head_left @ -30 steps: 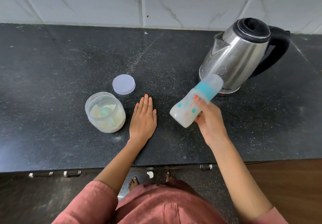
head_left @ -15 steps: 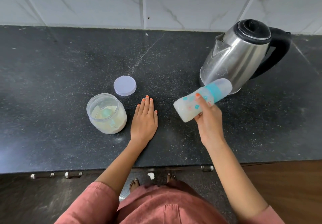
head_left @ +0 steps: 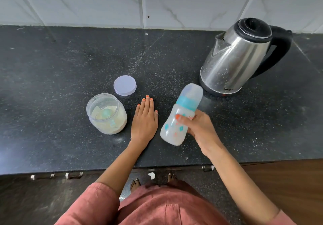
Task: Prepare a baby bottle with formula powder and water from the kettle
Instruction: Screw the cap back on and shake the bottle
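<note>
I see the right hand [head_left: 201, 130] wrapped round the middle of the translucent teal-collared baby bottle [head_left: 180, 118], which is tilted with its cap end toward the steel kettle [head_left: 234, 58]. Left hand [head_left: 144, 119] lies flat on the black stone counter [head_left: 52, 67], fingers straight and together, between the bottle and the open clear jar of pale powder [head_left: 106, 114]. Round lilac lid [head_left: 124, 85] sits just behind the jar.

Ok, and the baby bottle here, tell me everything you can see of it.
The baby bottle is translucent plastic with teal and orange prints, a teal collar and a clear dome cap fitted on. Its body looks cloudy white inside. It is tilted, cap pointing away toward the kettle, base nearest the person. The right hand holds it round the middle; whether the base touches the counter cannot be told.
</note>
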{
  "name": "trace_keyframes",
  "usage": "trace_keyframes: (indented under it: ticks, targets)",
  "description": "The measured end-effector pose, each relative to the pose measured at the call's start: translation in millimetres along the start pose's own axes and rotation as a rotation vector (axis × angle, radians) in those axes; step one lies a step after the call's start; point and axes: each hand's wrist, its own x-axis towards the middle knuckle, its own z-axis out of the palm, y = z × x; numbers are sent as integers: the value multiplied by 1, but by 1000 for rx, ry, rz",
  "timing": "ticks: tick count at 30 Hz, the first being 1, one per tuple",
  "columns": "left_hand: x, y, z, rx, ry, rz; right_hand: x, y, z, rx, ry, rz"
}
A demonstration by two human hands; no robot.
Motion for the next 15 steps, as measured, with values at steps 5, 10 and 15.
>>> trace_keyframes:
  ticks: [5, 10, 15]
  targets:
    - [1, 1, -1, 4, -4, -7, 11, -11, -8, 312, 164, -64]
    - [1, 0, 1, 7, -2, -2, 10, -6, -2, 234, 133, -76]
    - [0, 1, 0, 7, -4, -6, 4, -4, -6, 21, 38, -47]
